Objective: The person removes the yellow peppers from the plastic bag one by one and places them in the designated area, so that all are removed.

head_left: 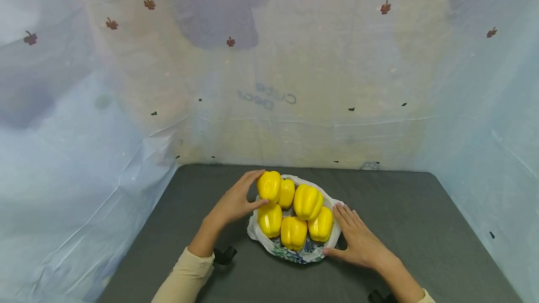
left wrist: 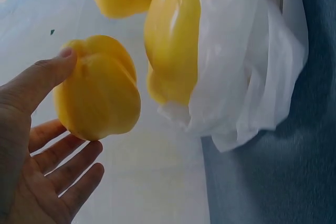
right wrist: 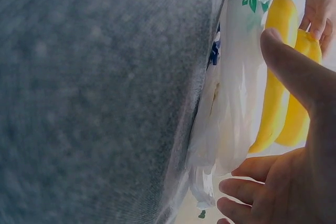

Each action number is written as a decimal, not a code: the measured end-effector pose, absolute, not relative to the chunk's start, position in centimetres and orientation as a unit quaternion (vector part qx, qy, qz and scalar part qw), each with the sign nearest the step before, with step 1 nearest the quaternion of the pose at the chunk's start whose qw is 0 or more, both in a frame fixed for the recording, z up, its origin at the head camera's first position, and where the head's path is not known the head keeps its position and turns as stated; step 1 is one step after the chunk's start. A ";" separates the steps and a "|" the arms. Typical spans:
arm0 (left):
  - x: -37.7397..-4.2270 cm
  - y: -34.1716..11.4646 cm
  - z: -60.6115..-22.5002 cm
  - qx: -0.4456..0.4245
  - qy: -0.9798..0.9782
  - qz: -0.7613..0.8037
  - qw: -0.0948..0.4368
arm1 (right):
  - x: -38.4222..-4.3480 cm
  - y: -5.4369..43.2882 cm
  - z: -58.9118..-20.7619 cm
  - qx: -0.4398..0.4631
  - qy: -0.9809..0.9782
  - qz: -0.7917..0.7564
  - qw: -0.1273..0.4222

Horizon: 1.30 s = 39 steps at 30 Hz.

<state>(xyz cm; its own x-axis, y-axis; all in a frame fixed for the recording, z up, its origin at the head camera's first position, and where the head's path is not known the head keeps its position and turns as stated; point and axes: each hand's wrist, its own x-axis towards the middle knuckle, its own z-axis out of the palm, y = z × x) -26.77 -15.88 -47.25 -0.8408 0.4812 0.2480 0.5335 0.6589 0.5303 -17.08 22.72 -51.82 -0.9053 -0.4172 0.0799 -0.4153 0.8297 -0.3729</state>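
A white plastic bag with a green and blue leaf print lies spread on the dark table, its edge rolled down like a bowl. Several yellow bell peppers sit inside it. My left hand holds one bell pepper between thumb and fingers at the bag's far left, raised above the others. On the opposite side, my right hand has its fingers extended along the bag's right edge, thumb spread toward the front. In the right wrist view that hand frames the bag's side.
The dark grey table extends around the bag. Pale plastic sheeting with small leaf marks hangs behind it and along both sides. Black straps show at the wrists.
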 end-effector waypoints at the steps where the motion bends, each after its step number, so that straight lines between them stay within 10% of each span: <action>1: -26.9 -16.0 -47.2 -0.277 -0.909 -0.307 0.043 | -17.1 22.7 -51.9 -0.218 0.956 -0.194 0.003; 39: -31.7 -21.1 -51.4 -0.228 -0.926 -0.302 0.022 | -17.1 22.7 -51.7 -0.213 0.955 -0.207 0.019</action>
